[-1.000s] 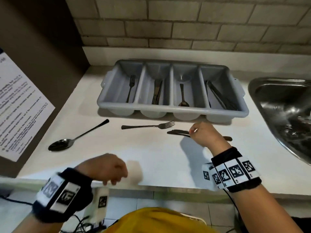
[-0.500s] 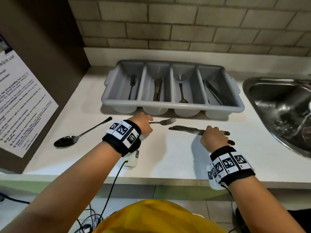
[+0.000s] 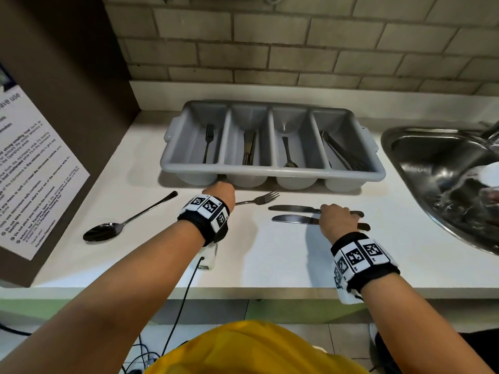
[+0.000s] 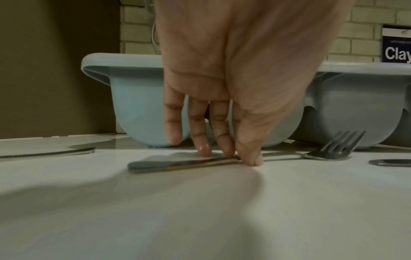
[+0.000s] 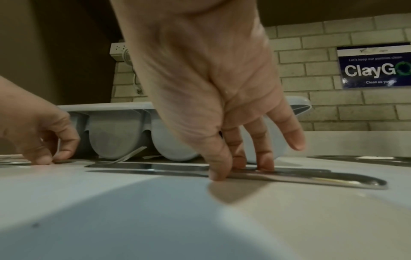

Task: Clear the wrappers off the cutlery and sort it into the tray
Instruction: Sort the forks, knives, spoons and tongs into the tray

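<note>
Lying flat, bare steel fork (image 3: pixel 258 199) under left hand (image 3: pixel 220 191) fingertips.

From the head view my left hand (image 3: pixel 220 193) and its wristband hide the fork (image 3: pixel 259 198) handle, so the grip can't be read there. My right hand (image 3: pixel 339 220) covers the middle of both knives (image 3: pixel 293 209); which one I'm actually pinching is unclear. Sink (image 3: pixel 432 168) is cut off at the right edge, contents blurred. Notice (image 3: pixel 29 168) runs off the left edge, small print unreadable. Left wrist view clips the wall sign (image 4: pixel 397 45) after "Clay". Far-right tray (image 3: pixel 270 172) compartment: dark pieces overlap, can't tell what kind.
</note>
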Available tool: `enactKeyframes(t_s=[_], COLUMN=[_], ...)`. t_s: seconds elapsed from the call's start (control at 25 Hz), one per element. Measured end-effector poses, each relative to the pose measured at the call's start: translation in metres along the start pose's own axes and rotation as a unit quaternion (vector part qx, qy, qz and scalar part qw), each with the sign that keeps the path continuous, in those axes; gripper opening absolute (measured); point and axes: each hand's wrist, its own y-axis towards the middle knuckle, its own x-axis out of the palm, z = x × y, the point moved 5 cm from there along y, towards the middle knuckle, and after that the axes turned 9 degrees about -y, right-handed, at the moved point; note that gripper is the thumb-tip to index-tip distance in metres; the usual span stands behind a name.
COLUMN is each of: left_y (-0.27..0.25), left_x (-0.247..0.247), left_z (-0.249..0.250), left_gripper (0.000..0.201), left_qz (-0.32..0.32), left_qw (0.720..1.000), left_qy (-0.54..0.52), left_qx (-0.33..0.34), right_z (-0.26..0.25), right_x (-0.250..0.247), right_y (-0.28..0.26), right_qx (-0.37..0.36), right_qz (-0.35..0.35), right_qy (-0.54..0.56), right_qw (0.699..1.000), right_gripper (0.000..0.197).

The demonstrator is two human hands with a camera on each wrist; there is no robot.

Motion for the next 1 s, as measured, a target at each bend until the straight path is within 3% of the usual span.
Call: enactKeyframes(t_s=[0.4,0.64,0.84,1.0], left_y=[-0.001,-0.019,-0.051,-0.068], left_x=[0.009,-0.008,-0.037,-0.084], left_z=[0.003,0.002,-0.004,-0.009], left_gripper=[0.028,0.024,0.022,0.014], left_qz=[-0.043,-0.016,-0.065,-0.050], left_qw=[0.997,0.996,0.988,0.955], left_qy=[0.051,-0.071,-0.125,-0.263], left_qx=[0.048,0.054,0.070,0.124], right_z=[-0.006,-0.003,-0.006,-0.022], right_x=[0.003,0.002,-0.009,-0.022], right_y=[-0.005,-0.012,-0.029,-0.037], right_qx=[-0.066,-0.080,-0.126,-0.193], right_qz=[-0.003,0.001,0.012,0.018], right_qy=[0.017,0.054,0.132,0.175], right_qw=[0.998,0.995,0.983,0.965], right_gripper=[0.035,0.038,0.038,0.041])
